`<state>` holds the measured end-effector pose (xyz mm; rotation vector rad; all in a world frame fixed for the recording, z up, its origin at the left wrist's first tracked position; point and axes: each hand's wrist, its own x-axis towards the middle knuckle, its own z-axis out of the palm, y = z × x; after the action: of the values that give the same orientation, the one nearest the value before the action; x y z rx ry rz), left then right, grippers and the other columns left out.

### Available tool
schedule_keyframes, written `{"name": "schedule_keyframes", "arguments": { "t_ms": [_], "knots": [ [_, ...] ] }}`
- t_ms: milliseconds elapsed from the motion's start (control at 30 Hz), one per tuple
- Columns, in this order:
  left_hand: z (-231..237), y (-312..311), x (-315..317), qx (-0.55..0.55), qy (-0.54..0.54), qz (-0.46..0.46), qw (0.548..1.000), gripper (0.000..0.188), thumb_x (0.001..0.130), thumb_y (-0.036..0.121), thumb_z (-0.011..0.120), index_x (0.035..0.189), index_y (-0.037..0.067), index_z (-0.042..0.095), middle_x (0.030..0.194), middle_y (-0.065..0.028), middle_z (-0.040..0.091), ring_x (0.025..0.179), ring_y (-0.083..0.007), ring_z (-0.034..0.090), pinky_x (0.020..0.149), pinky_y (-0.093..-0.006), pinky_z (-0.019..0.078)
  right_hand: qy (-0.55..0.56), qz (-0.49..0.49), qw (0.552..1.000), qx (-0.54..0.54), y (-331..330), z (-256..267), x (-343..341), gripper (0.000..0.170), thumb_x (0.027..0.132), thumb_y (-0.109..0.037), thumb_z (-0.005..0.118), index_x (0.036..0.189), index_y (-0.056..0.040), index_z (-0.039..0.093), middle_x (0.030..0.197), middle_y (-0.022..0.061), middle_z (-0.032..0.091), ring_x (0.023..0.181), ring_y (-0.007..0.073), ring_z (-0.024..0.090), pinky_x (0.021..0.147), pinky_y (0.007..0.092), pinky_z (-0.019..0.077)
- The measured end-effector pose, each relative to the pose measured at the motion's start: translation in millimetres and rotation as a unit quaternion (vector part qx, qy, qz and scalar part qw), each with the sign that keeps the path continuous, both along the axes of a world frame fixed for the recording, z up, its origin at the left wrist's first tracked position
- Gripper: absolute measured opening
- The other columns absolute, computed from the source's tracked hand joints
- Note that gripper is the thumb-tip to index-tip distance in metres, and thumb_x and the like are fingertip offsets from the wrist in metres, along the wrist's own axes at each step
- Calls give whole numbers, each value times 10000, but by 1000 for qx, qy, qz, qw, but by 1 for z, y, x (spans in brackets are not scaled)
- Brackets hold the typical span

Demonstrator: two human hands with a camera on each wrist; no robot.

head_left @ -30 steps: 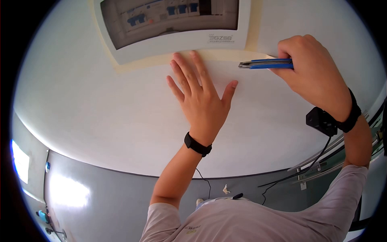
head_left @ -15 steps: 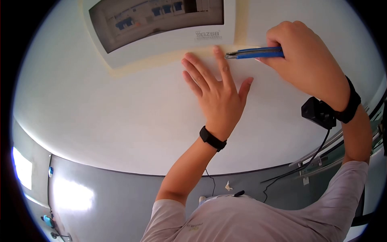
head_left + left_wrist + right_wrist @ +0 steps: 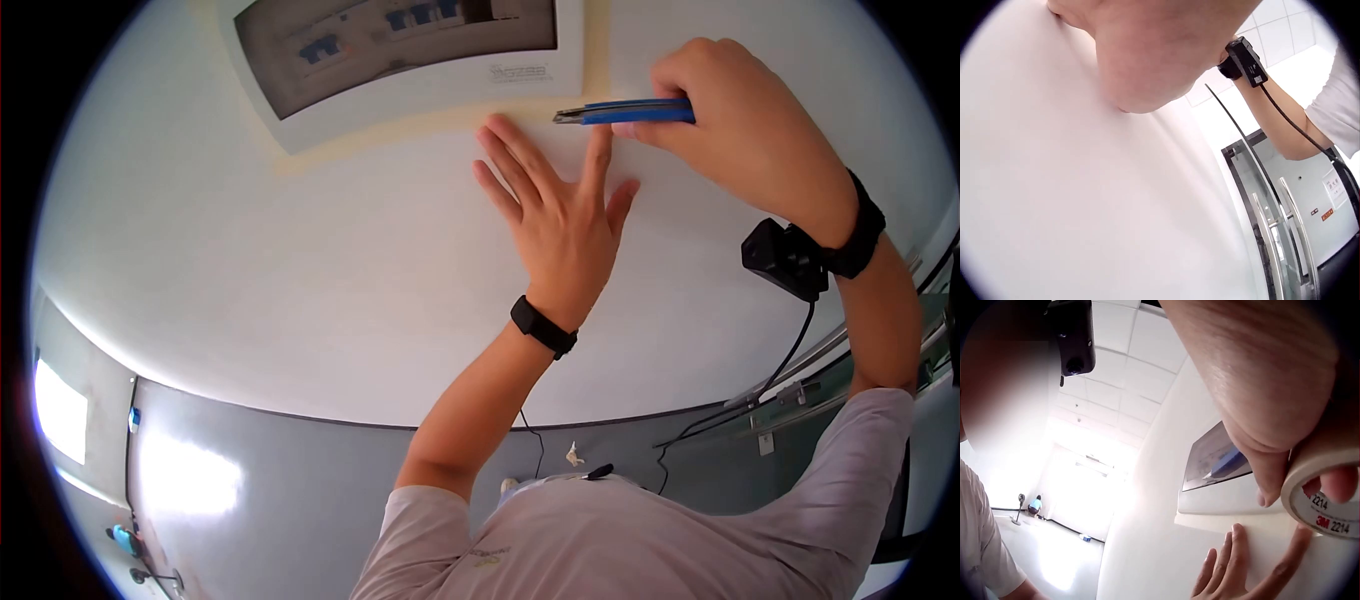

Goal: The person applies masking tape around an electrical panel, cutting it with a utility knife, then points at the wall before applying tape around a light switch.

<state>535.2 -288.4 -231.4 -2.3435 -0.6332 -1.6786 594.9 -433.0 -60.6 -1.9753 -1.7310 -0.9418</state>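
Observation:
My left hand [image 3: 570,225] lies spread against the white wall, fingertips near the pale tape strip [image 3: 400,136] below the electrical panel [image 3: 350,119]. Its index finger reaches up beneath the blue utility knife [image 3: 640,112], close to my right thumb. My right hand [image 3: 760,145] grips that knife, its tip pointing left. In the right wrist view, my right hand [image 3: 1260,381] also holds a tape roll [image 3: 1330,526], with fingers inside its ring; the head view hides the roll. The left wrist view shows the heel of my left hand [image 3: 1160,56] against the wall.
Another pale strip [image 3: 597,50] runs up the panel's right side. A black wrist camera [image 3: 785,258] with a cable hangs under my right wrist. Glass doors with metal handles [image 3: 1293,219] stand to the right. A person [image 3: 1035,505] is far off in the room.
My left hand has slid right along the panel's lower edge, its index finger now beside my right thumb. My right hand, still gripping the knife, is slightly higher. The head view has shifted.

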Motion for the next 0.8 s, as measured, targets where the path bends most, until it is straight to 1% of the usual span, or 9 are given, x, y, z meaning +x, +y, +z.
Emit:
{"name": "schedule_keyframes", "arguments": {
  "t_ms": [67, 167, 200, 233, 333, 367, 500, 633, 800],
  "knots": [
    [-1, -1, -1, -7, 1, 2, 1000, 760, 1017, 545, 675, 1670, 248, 423, 1675, -506, 102, 1573, -672, 114, 1227, -773, 116, 19, -66, 996, -47, -1, 3, 7, 382, 863, -316, 870, 791, -11, 651, 749, 194, 644, 747, 399, 652, 678, 472, 513],
    [-3, -1, -10, -35, 1, -7, 999, 754, 1024, 548, 653, 1667, 224, 429, 1695, -468, 148, 1598, -623, 132, 1232, -771, 92, -10, -19, 1000, -1, -4, -2, 13, 438, 864, -366, 880, 741, -12, 654, 698, 198, 627, 679, 403, 635, 631, 462, 498],
    [-5, 1, -14, -38, -2, 3, 999, 790, 1043, 551, 611, 1690, 159, 385, 1742, -380, 171, 1631, -549, 131, 1255, -742, 33, -22, -5, 1000, 5, -3, -1, 10, 438, 864, -366, 880, 741, -12, 654, 698, 198, 627, 679, 403, 635, 631, 462, 498],
    [-5, 5, -20, -36, -12, 14, 999, 790, 1043, 551, 611, 1690, 159, 385, 1742, -380, 171, 1631, -549, 131, 1255, -742, 33, 13, -27, 999, -17, -3, 1, 9, 432, 861, -352, 887, 742, -8, 655, 701, 198, 628, 673, 398, 631, 627, 457, 497],
    [-5, 25, -46, -88, -9, 42, 995, 824, 1090, 528, 508, 1716, 42, 283, 1798, -206, 214, 1668, -454, 96, 1283, -670, -64, 37, -35, 998, -34, -6, 2, 8, 410, 853, -316, 900, 742, -6, 657, 701, 195, 630, 656, 387, 621, 618, 443, 492],
    [13, 53, -78, -84, -22, 48, 995, 824, 1090, 528, 508, 1716, 42, 283, 1798, -206, 214, 1668, -454, 96, 1283, -670, -64, 31, -25, 999, -28, 8, 19, -17, 395, 850, -294, 906, 740, -7, 659, 696, 191, 630, 646, 381, 613, 614, 434, 490],
    [-9, 90, -88, -62, -86, 117, 987, 741, 1146, 472, 366, 1717, 13, 254, 1794, -170, 253, 1671, -455, 76, 1291, -649, -77, 75, -36, 996, -42, -10, -5, 14, 395, 849, -238, 914, 708, -11, 624, 671, 194, 612, 594, 333, 587, 588, 399, 459],
    [-19, 115, -99, -49, -77, 133, 987, 721, 1143, 403, 385, 1717, -3, 229, 1796, -173, 246, 1673, -454, 71, 1301, -627, -69, 97, -14, 994, -52, -15, -21, 41, 410, 866, -190, 905, 708, 2, 579, 635, 180, 555, 554, 273, 514, 561, 373, 412],
    [-18, 130, -101, -57, -135, 63, 987, 730, 1131, 362, 402, 1728, 3, 183, 1794, -230, 206, 1672, -464, 55, 1302, -619, -68, 136, -3, 990, -49, -13, -19, 38, 400, 866, -153, 903, 714, 10, 571, 618, 166, 524, 526, 240, 483, 543, 360, 391]
  ]
}}
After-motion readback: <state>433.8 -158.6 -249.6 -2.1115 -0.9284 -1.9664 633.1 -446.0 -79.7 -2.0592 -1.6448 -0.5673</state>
